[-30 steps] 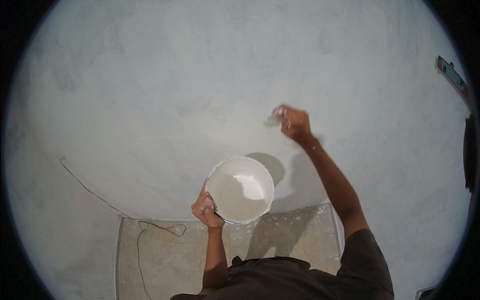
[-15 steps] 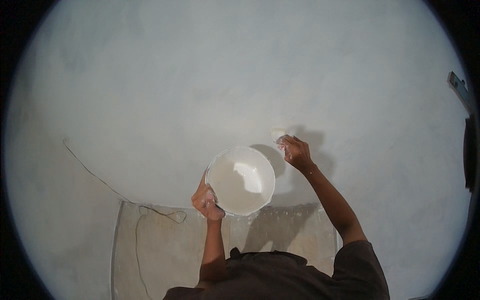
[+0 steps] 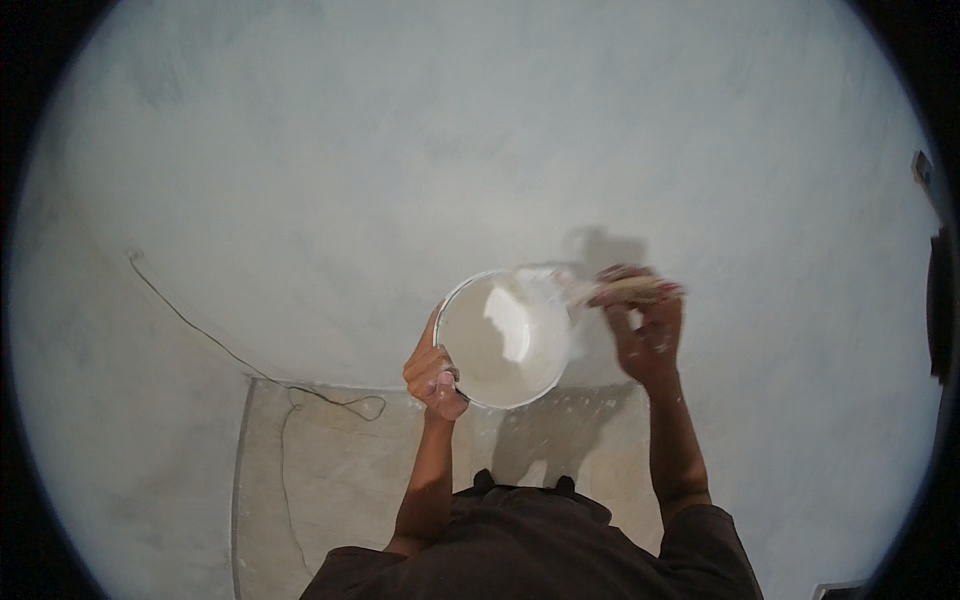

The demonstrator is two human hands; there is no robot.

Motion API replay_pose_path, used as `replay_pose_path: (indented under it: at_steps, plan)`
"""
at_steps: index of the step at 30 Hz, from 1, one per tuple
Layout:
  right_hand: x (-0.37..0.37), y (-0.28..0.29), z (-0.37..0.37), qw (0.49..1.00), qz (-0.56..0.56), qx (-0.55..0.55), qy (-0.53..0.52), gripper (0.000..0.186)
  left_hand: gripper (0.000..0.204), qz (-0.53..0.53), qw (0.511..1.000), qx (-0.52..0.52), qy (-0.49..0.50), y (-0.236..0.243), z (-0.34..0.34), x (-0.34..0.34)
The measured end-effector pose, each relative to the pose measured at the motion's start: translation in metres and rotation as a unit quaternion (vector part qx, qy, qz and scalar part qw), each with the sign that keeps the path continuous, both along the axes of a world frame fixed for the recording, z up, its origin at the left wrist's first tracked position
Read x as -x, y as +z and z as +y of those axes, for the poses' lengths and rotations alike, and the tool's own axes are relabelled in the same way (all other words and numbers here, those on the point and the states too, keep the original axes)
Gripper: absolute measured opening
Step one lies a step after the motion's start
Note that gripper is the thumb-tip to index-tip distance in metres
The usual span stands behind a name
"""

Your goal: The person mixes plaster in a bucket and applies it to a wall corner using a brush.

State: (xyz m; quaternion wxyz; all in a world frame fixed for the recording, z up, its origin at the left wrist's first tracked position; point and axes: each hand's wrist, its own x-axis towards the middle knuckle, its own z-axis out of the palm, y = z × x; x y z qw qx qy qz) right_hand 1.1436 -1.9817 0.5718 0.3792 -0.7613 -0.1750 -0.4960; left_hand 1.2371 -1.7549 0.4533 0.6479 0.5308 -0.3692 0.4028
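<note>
A round white bucket point(image 3: 548, 350) with off-white paint point(image 3: 465, 345) inside hangs in front of me. My left hand point(image 3: 435, 378) is closed on its left side, the thumb near the rim. Smeared by motion, my right hand point(image 3: 645, 325) grips a paintbrush point(image 3: 632, 291) to the right of the bucket. The brush's pale handle lies across the fingers. Its whitish head points left, over the bucket's upper right rim; whether it touches the rim I cannot tell. White smears mark both hands.
Ahead stands a pale, patchily painted wall point(image 3: 400, 160). A thin dark wire point(image 3: 210, 350) runs from the wall down to the beige floor point(image 3: 330, 460). Dark objects point(image 3: 938, 310) sit at the far right edge. My shadow falls on the floor below the bucket.
My right hand has drawn back from the wall, moved right and turned the brush sideways toward the bucket. In view, the bucket and left hand have shifted slightly up and right.
</note>
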Motion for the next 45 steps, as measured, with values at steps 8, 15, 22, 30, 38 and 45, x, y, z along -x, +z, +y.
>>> replay_pose_path:
  at_steps: [8,15,22,30,38,45]
  plan:
    - [-0.044,-0.059,0.073,0.951,0.303,0.058,-0.034,0.022,0.049,-0.037,0.998,-0.048,0.009,0.0,0.009,-0.005]
    - [-0.074,-0.106,0.091,0.95,0.311,0.024,-0.018,0.026,0.041,-0.081,0.991,-0.101,0.032,0.003,0.014,-0.009]
    - [-0.048,-0.081,0.066,0.937,0.345,-0.024,0.048,0.02,0.048,-0.038,0.996,-0.062,0.05,-0.012,0.009,-0.008]
    - [-0.028,-0.069,0.066,0.956,0.29,-0.028,0.016,0.02,0.05,-0.025,0.998,-0.02,0.061,0.004,0.002,-0.001]
    - [-0.042,-0.074,0.088,0.945,0.326,-0.013,-0.014,0.022,0.05,-0.042,0.998,-0.025,0.042,0.006,0.002,0.0]
    - [-0.051,-0.102,0.106,0.925,0.374,0.058,0.046,0.022,0.049,-0.062,0.997,-0.028,0.038,0.013,0.001,-0.005]
